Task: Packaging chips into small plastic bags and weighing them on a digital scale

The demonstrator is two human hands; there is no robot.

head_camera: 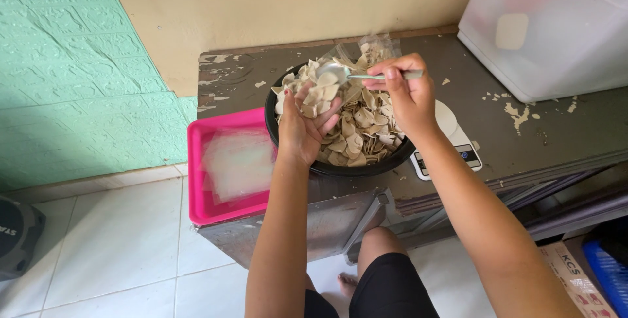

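A black bowl [340, 167] heaped with pale beige crackers [363, 131] sits on a worn dark tabletop [497, 135]. My left hand [302, 122] is cupped over the bowl's left side, holding a handful of crackers. My right hand [407, 95] grips the handle of a light green spoon [340, 72], whose bowl end points left above the crackers. A clear plastic bag [373, 46] lies at the bowl's far edge. The bowl rests partly on a white kitchen scale [451, 144].
A pink tray [199, 180] holding clear plastic bags stands left of the bowl at the table's corner. A white plastic container [556, 23] occupies the back right. White tiled floor, my knees and a cardboard box [579, 282] lie below.
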